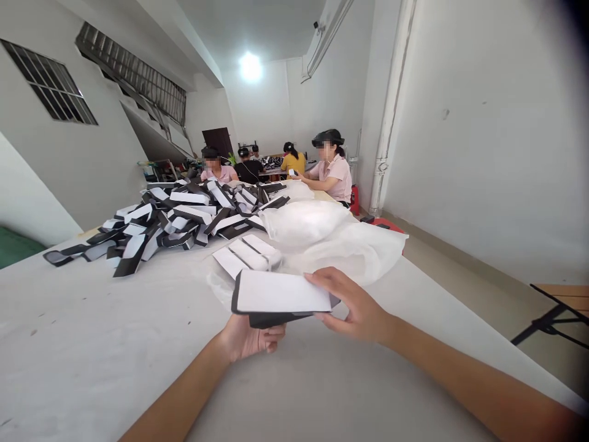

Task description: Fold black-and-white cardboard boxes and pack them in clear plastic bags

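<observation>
Both hands are engaged on one item, a white-topped box with black edges (283, 291), held above the worktop (115, 344) on its near part, closer to the right edge than to the left. The left hand (252, 339) supports the box from below, fingers curled beneath it and partly hidden by it. The right hand (352, 307) grips the right end, fingers on the white upper face and thumb low at the front edge. A dark portion shows under the white face; whether it is a separate piece cannot be told. Directly beyond the box, a row of white boxes (243, 258) lies side by side, with clear plastic about it. A large heap of black-and-white boxes (175, 215), lying at mixed angles and overlapping, occupies the far left part of the worktop and extends toward its left edge. Translucent plastic bags (322, 224) lie crumpled to the right of the heap, reaching the right edge. By that edge, farther off, a co-worker in a pink top (334, 178) holds a small white item (292, 174); a second person in pink (223, 173) is behind the heap. A red stool (391, 227) stands just beside the right edge, partly covered by plastic.
</observation>
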Tool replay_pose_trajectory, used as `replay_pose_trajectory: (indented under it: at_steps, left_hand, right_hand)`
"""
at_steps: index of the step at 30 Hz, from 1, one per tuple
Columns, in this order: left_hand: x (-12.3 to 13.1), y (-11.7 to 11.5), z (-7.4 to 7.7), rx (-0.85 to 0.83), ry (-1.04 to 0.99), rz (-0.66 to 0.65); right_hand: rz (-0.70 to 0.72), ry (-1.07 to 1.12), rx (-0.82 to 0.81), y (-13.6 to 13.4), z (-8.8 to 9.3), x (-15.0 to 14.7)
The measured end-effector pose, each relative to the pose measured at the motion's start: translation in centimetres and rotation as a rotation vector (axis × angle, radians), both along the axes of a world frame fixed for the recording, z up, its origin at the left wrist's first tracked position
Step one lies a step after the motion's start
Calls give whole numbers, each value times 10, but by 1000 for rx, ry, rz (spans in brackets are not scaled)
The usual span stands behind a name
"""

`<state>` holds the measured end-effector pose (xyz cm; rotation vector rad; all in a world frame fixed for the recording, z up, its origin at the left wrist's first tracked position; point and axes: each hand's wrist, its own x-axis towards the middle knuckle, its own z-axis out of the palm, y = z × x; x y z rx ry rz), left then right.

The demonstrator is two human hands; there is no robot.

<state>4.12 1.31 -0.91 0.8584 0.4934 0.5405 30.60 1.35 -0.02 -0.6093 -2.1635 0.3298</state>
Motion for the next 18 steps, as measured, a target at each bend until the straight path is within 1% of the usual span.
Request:
replay_pose_trajectory:
  at_steps: [2,6,9,12,15,18]
  left_hand:
    - [-5,1,-2,17,-9,-34]
    - [-17,8,-8,-5,-29,-83]
    - [-23,14,-8,-12,-9,-113]
    - [-25,17,-3,10,39,-152]
    - [-27,14,4,18,97,-127]
    - [-27,9,10,2,140,-91]
  right_hand:
    - [2,-64,-16,-1,2,0]
    - [8,-146,-40,0,4,1]
    - [31,-176,-62,2,4,2]
    - [61,-166,-52,3,4,3]
    - [55,-173,-41,0,5,4]
    - [28,-213,-94,-3,2,3]
